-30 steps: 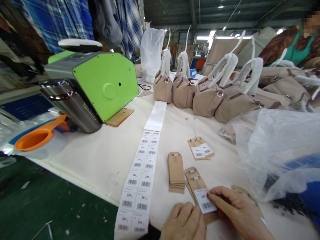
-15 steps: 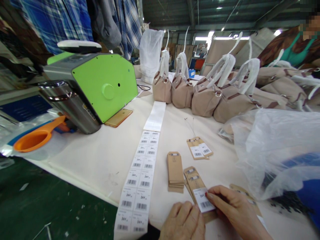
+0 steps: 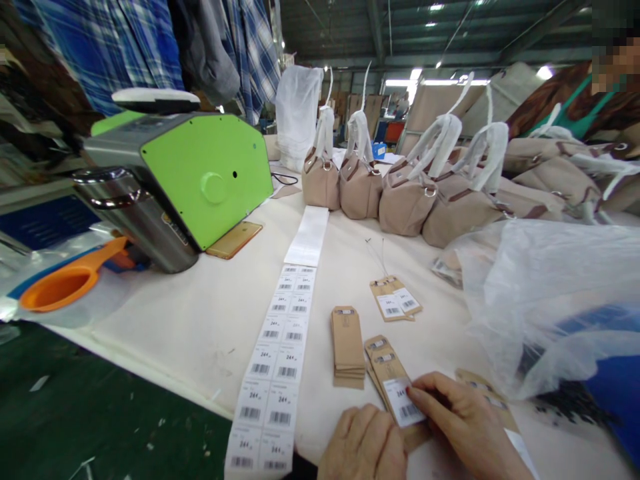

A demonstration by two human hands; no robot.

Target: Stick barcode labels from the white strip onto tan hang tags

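My right hand point(image 3: 465, 427) lies flat with its fingertips pressing a white barcode sticker point(image 3: 404, 405) onto the top brown paper tag point(image 3: 387, 365) of a small fanned pile. My left hand point(image 3: 364, 445) rests palm down beside it at the tag's lower edge, fingers together, holding nothing I can see. A neat stack of brown tags point(image 3: 347, 345) lies just left of the pile. A long strip of barcode labels point(image 3: 277, 360) runs from the table's near edge toward the bags. Two finished tags with strings point(image 3: 395, 298) lie further back.
A green label machine point(image 3: 200, 173) and a steel flask point(image 3: 137, 217) stand at the left, with a phone point(image 3: 234, 240) and an orange scoop point(image 3: 65, 283). Beige handbags point(image 3: 400, 197) line the back. A clear plastic bag point(image 3: 555, 293) fills the right. Another person point(image 3: 575, 100) is far right.
My hands stay on the sticker and tag, shifted slightly left and down in view as my head tilted. Nothing else has moved.
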